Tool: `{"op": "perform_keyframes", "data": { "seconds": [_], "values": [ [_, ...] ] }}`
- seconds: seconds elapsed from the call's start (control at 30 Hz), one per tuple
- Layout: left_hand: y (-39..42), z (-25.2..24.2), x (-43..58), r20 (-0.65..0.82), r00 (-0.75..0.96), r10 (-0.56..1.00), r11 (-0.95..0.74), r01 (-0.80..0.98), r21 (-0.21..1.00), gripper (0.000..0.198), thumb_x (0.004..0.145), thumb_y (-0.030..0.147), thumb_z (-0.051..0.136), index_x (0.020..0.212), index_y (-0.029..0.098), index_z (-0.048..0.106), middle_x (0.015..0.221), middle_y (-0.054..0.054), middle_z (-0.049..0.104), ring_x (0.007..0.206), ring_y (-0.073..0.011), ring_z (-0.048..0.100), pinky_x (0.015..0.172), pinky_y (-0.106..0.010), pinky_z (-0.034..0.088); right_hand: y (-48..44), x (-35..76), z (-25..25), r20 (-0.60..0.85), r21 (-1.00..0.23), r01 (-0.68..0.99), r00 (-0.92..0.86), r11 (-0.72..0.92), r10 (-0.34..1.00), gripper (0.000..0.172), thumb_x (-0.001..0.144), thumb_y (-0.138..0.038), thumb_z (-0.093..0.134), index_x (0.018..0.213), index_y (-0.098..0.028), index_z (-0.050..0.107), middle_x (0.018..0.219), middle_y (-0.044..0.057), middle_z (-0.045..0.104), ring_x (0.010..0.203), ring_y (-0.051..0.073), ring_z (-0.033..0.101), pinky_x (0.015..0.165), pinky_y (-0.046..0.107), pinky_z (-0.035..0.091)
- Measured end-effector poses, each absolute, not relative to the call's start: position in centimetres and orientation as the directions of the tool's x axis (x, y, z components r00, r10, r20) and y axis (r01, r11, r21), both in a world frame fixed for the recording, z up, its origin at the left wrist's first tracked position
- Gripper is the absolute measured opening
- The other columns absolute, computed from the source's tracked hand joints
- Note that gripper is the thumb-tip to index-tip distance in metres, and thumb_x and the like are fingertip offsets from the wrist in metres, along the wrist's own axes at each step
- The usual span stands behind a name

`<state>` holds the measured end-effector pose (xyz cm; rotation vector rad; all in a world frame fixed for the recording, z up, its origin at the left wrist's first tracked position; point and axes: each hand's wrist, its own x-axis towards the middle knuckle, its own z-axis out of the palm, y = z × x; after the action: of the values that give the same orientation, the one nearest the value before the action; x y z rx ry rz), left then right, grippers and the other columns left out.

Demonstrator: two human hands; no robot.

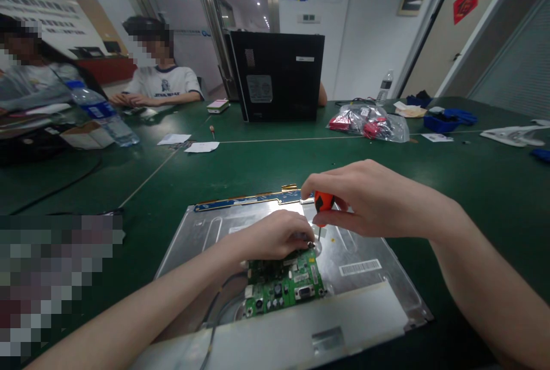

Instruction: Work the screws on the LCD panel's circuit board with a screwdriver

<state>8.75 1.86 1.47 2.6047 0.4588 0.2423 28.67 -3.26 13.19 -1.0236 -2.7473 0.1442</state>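
Observation:
My right hand grips the orange and black handle of a screwdriver, its thin shaft pointing down to the upper right corner of a green circuit board. At the top edge of that board, my left hand has its fingers bent together close to the screwdriver tip; whatever they pinch is hidden. The board lies on the silver metal back of a display panel. Along the panel's far edge runs a narrow blue circuit strip. A dark cable leaves the board's left side.
Across the green table stands a black computer case. Plastic bags with red items lie right of it. A water bottle, a small box and paper slips are on the left. Two people sit at the far left.

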Motion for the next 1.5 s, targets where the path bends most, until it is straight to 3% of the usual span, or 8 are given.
{"op": "perform_keyframes", "data": {
  "seconds": [0.13,0.9,1.33,1.5],
  "values": [
    [1.9,1.2,8.9,0.088,0.918,0.387,-0.779,0.275,0.563,0.015,0.081,0.011,0.06,0.088,0.019,0.07,0.086,-0.002,0.071,0.08,-0.0167,0.064,0.072,-0.026,0.048,-2.8,28.4,12.7,0.144,-0.186,0.62,-0.75,0.762,0.646,0.014,0.084,-0.022,0.06,0.097,-0.021,0.056,0.079,-0.002,0.063,0.064,0.011,0.051,0.056,0.024,0.03],
    [2.0,-0.1,9.0,0.055,0.869,0.492,-0.67,0.337,0.661,0.006,0.079,0.014,0.063,0.083,0.014,0.067,0.079,-0.002,0.068,0.074,-0.0169,0.063,0.067,-0.025,0.046,-2.6,28.0,12.2,0.116,-0.234,0.583,-0.777,0.778,0.618,0.014,0.087,-0.023,0.057,0.1,-0.021,0.056,0.082,-0.001,0.064,0.066,0.011,0.053,0.058,0.024,0.031],
    [2.0,-0.1,9.0,0.042,0.871,0.489,-0.665,0.341,0.665,0.008,0.082,0.019,0.062,0.086,0.014,0.066,0.083,-0.003,0.067,0.078,-0.0176,0.062,0.07,-0.025,0.046,-2.5,27.9,12.0,0.121,-0.226,0.58,-0.78,0.782,0.614,0.014,0.086,-0.023,0.058,0.099,-0.021,0.056,0.08,-0.002,0.063,0.065,0.01,0.051,0.057,0.023,0.03],
    [2.1,-0.1,9.1,0.025,0.865,0.502,-0.667,0.369,0.647,0.009,0.081,0.023,0.064,0.083,0.014,0.066,0.078,-0.003,0.066,0.075,-0.0183,0.061,0.064,-0.024,0.044,-2.5,27.9,12.0,0.117,-0.231,0.573,-0.786,0.787,0.607,0.01,0.085,-0.022,0.059,0.094,-0.021,0.055,0.078,-0.003,0.062,0.064,0.01,0.051,0.056,0.023,0.029]
  ]
}}
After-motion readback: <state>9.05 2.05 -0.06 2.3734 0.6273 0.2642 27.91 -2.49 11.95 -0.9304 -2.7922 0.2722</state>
